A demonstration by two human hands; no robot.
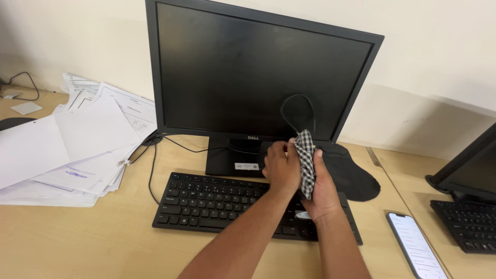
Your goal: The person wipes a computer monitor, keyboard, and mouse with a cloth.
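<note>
Left hand [281,168]: raised above the keyboard, fingers curled and closed on the near edge of the checked cloth, knuckles toward the camera.
Right hand [323,188]: just beside the left and touching it through the fabric, palm cupped and fingers wrapped around the other side of the same cloth.
Checked cloth [306,161]: a small black-and-white piece bunched between both hands, upper end standing at the lower edge of the screen, lower end hanging past the right palm.
Monitor [258,72]: dark, upright on its stand, directly behind the hands; whether the cloth touches the glass cannot be told.
Keyboard [217,201]: black, flat on the wooden desk [77,237], right under both forearms.
Black pad [351,175]: a dark, soft-looking shape lying beside the monitor stand, behind the right hand.
Phone [416,245]: lit, lying face up near the desk's front edge, close to the right elbow.
Paper stack [77,150]: loose sheets fanned out at left, well apart from the hands.
Risk, keys: a lowered wrist or the hanging cloth end probably presses or catches keys.
Risk, phone: an outward swing of the right forearm may well push the phone off the edge.
Risk, screen: a hard push with the bunched fabric could rock the monitor on its stand or smear the glass.
Risk, cable: the lead [152,170] looping by the stand may snag if the keyboard shifts.
</note>
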